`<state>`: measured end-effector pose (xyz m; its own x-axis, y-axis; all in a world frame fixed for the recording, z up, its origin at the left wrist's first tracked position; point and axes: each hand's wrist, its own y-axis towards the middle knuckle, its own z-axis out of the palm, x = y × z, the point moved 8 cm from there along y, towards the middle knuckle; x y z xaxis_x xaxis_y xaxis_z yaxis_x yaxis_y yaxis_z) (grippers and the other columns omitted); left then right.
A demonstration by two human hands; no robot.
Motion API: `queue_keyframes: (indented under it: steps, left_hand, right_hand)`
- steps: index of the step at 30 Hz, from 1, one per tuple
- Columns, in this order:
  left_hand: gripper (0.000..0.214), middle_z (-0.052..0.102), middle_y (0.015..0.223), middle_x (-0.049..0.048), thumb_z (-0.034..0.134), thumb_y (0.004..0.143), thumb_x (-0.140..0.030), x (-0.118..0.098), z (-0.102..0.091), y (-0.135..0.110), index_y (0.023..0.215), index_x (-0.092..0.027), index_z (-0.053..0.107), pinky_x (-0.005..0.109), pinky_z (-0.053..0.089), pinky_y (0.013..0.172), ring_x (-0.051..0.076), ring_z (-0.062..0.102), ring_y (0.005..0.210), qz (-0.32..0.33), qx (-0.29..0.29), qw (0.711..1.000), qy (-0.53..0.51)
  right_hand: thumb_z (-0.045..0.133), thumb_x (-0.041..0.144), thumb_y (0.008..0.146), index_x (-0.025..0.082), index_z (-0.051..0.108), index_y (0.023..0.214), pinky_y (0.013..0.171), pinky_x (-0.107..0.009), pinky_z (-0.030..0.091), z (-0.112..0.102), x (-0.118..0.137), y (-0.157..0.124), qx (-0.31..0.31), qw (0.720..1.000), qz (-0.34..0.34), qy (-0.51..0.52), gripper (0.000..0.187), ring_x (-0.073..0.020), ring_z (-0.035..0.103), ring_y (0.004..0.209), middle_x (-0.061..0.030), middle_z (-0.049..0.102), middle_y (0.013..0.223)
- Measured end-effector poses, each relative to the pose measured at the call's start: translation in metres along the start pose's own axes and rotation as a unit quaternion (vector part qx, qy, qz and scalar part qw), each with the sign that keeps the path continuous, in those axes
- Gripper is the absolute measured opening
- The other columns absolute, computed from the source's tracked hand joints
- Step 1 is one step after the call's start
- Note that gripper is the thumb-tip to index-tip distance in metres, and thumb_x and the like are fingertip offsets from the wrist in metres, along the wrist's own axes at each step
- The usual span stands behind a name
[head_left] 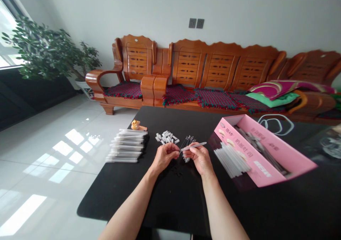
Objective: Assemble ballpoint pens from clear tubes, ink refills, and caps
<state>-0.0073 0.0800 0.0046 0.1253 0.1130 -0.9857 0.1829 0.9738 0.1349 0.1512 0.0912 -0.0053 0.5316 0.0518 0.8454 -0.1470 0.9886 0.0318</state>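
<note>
My right hand (pixel 201 158) grips a white pen barrel (pixel 194 146) that points left toward my left hand (pixel 166 156). The left fingertips pinch a thin dark pen refill (pixel 183 145) at the barrel's tip, though the join is too small to see well. Just behind my hands lies a bunch of black refills (pixel 188 142). A pile of white pen parts (pixel 166 137) sits to their left. Further left lies a neat row of finished-looking pens (pixel 126 147). Loose translucent barrels (pixel 231 160) lean against a pink cardboard box (pixel 262 151) to my right.
Everything lies on a black table (pixel 170 201), whose left edge drops to a tiled floor. A small orange figurine (pixel 135 125) stands at its far edge. Beyond stand a wooden sofa (pixel 213 69) with woven cushions and a potted plant (pixel 45 49).
</note>
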Motion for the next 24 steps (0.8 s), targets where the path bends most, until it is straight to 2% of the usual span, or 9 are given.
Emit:
queue_keyframes:
  steps: [13,24]
  left_hand:
    - [0.026,0.061,0.06,0.0007,0.071,0.078,-0.037,0.0006,0.0004,0.0007,0.082,-0.012,0.065,0.019,0.044,0.051,0.009,0.054,0.052,0.001,-0.001,1.0,0.026]
    - [0.023,0.061,0.063,-0.0003,0.074,0.074,-0.031,0.0009,-0.0001,-0.0002,0.081,-0.013,0.062,0.021,0.044,0.053,0.01,0.055,0.054,0.001,-0.015,1.0,0.018]
  right_hand:
    - [0.075,0.025,0.074,0.015,0.063,0.085,0.056,-0.027,0.061,0.001,-0.0026,0.0014,0.0,0.999,-0.001,-0.037,0.019,-0.021,0.074,0.064,-0.008,0.076,0.074]
    - [0.078,0.028,0.072,0.016,0.064,0.084,0.054,-0.027,0.061,0.0021,-0.0039,0.0003,-0.007,0.999,0.007,-0.038,0.022,-0.0218,0.074,0.062,-0.0066,0.075,0.071]
